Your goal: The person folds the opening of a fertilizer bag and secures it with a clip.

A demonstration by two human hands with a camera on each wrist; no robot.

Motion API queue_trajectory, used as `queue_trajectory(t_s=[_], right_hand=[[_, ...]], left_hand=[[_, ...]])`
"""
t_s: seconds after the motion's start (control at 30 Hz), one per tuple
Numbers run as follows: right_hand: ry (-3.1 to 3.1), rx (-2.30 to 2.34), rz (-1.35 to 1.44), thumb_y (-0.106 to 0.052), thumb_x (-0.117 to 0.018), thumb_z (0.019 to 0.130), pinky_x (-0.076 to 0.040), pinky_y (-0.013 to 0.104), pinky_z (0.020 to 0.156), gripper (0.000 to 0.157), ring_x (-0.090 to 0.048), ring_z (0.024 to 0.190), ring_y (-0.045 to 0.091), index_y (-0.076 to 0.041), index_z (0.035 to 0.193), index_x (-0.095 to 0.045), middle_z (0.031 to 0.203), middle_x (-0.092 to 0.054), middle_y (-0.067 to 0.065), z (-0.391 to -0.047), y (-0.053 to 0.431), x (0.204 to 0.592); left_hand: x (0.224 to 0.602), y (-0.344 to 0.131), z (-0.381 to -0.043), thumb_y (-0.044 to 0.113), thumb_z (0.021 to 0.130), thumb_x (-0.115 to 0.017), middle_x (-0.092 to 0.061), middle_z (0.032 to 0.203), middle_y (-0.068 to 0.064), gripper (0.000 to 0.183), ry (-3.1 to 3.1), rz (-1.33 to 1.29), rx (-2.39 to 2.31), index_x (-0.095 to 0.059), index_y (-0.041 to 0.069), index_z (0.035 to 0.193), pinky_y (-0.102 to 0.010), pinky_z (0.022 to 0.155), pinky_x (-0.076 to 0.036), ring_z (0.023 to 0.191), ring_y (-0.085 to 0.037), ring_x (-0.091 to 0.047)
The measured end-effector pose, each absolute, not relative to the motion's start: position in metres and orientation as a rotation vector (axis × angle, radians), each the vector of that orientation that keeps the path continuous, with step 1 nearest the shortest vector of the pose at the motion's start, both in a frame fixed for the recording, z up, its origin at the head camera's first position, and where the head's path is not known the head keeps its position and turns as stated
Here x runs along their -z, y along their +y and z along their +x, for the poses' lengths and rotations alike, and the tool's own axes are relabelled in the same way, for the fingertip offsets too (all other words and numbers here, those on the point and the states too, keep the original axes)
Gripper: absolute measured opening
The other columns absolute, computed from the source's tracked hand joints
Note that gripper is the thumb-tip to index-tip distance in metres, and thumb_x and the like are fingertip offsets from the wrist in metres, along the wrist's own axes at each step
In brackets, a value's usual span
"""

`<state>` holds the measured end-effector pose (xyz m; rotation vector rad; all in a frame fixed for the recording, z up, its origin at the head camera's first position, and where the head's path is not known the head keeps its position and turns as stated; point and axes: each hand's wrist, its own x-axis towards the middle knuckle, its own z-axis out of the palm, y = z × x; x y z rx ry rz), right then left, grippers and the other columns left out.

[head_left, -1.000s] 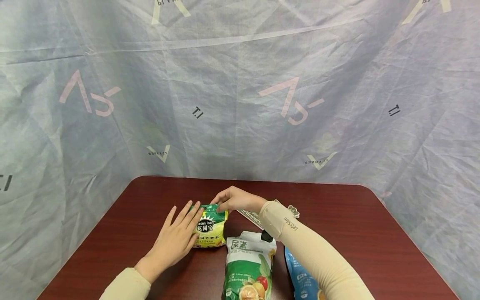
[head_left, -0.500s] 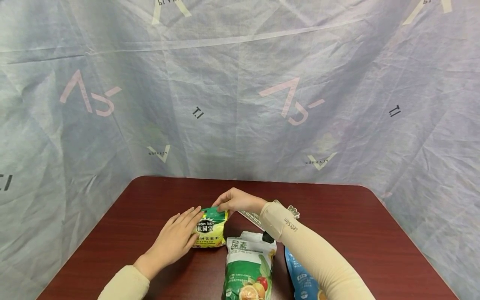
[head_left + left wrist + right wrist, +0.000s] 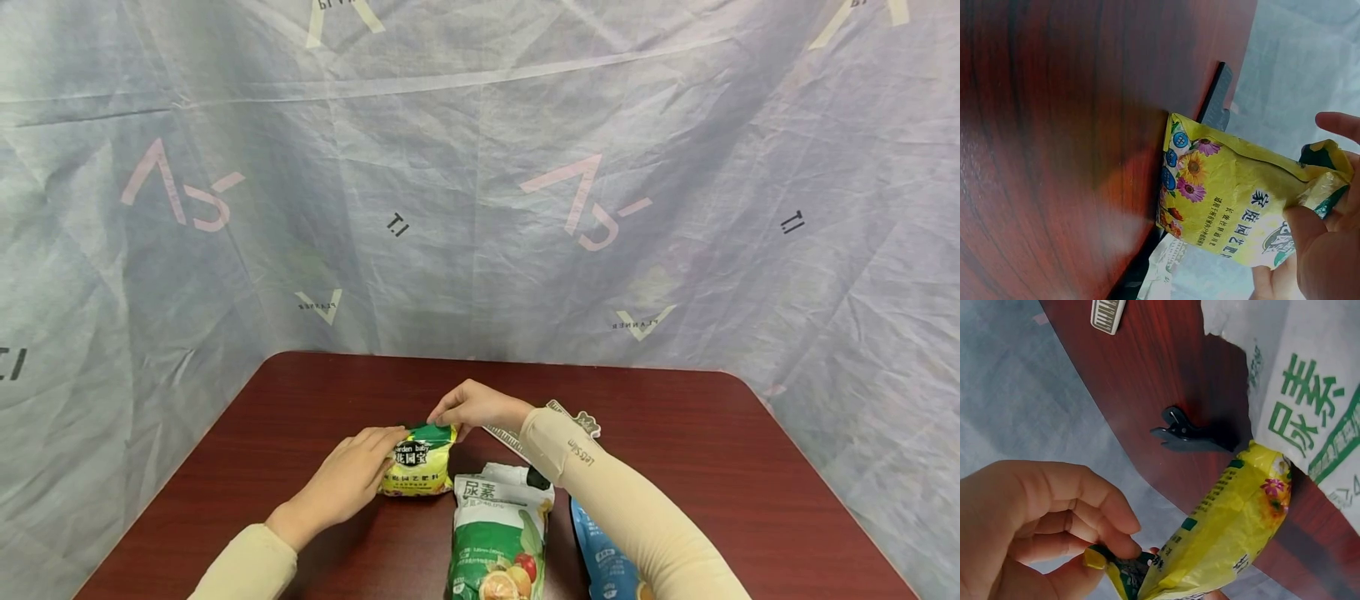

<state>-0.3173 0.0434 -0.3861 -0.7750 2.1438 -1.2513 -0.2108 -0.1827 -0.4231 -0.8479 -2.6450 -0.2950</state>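
Observation:
A yellow-and-green fertilizer bag [image 3: 416, 475] stands upright on the table, its printed front towards me. My left hand [image 3: 348, 467] holds its upper left side; in the left wrist view the thumb [image 3: 1305, 228] lies across the front, with other fingers behind the bag. My right hand [image 3: 480, 406] pinches the green top edge at the right corner. In the right wrist view the right hand [image 3: 1054, 531] has curled fingers on the crumpled, folded-over top of the fertilizer bag [image 3: 1229, 531]. Part of the bag's left side is hidden by the left hand.
A white-and-green bag [image 3: 498, 533] with fruit pictures lies in front. A blue bag [image 3: 607, 550] is partly under the right forearm. A white ruler [image 3: 506, 439] lies behind the right wrist. A black clip [image 3: 1191, 431] sits beside the fertilizer bag. Grey cloth [image 3: 472, 208] hangs behind the table [image 3: 675, 400].
The bag's green top has come down and folded over, so the bag looks shorter. Both hands have lowered slightly with it, and the left fingers, earlier spread and straight, have bent around the edge.

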Motion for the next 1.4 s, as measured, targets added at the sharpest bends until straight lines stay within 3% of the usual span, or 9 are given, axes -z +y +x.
queue_trajectory(t_s=[0.4,0.63,0.93,1.1,1.4], right_hand=[[2.170,1.208,-0.794,-0.007,-0.057,0.090,-0.052,0.048,0.069,0.022,-0.060,0.062,0.021,0.002,0.107,-0.066,0.083,-0.068,0.003,-0.315,0.045,0.388],[2.186,1.204,-0.766,-0.009,-0.058,0.090,-0.052,0.047,0.069,0.022,-0.063,0.074,0.036,0.001,0.107,-0.066,0.076,-0.067,0.007,-0.316,0.047,0.389],[2.207,1.208,-0.735,-0.013,-0.058,0.090,-0.053,0.043,0.067,0.022,-0.063,0.076,0.035,0.001,0.107,-0.065,0.073,-0.065,0.008,-0.314,0.051,0.390],[2.195,1.235,-0.746,-0.015,-0.056,0.091,-0.053,0.043,0.068,0.024,-0.063,0.078,0.034,-0.001,0.108,-0.065,0.080,-0.066,0.006,-0.313,0.056,0.391],[2.173,1.307,-0.745,-0.016,-0.055,0.093,-0.052,0.045,0.070,0.016,-0.062,0.081,0.035,-0.012,0.100,-0.068,0.088,-0.065,0.007,-0.315,0.063,0.393]], left_hand=[[0.423,-0.183,-0.217,0.012,0.092,-0.055,-0.056,0.118,-0.003,0.033,-2.717,-0.862,0.390,-0.052,0.009,0.125,-0.040,0.084,-0.046,0.105,-0.018,-0.053],[0.421,-0.185,-0.221,0.012,0.093,-0.053,-0.055,0.117,-0.002,0.033,-2.788,-0.865,0.539,-0.052,0.009,0.125,-0.036,0.081,-0.047,0.103,-0.016,-0.052],[0.420,-0.193,-0.228,0.020,0.095,-0.051,-0.052,0.124,-0.006,0.033,-2.850,-0.884,0.841,-0.051,0.012,0.127,-0.047,0.087,-0.042,0.114,-0.027,-0.048],[0.423,-0.197,-0.232,0.025,0.096,-0.049,-0.052,0.125,-0.007,0.034,-2.825,-0.921,0.983,-0.052,0.013,0.127,-0.043,0.082,-0.046,0.107,-0.025,-0.054],[0.426,-0.203,-0.238,0.035,0.091,-0.055,-0.054,0.124,-0.005,0.034,-2.828,-0.804,1.177,-0.056,0.020,0.122,-0.050,0.087,-0.043,0.116,-0.029,-0.048]])
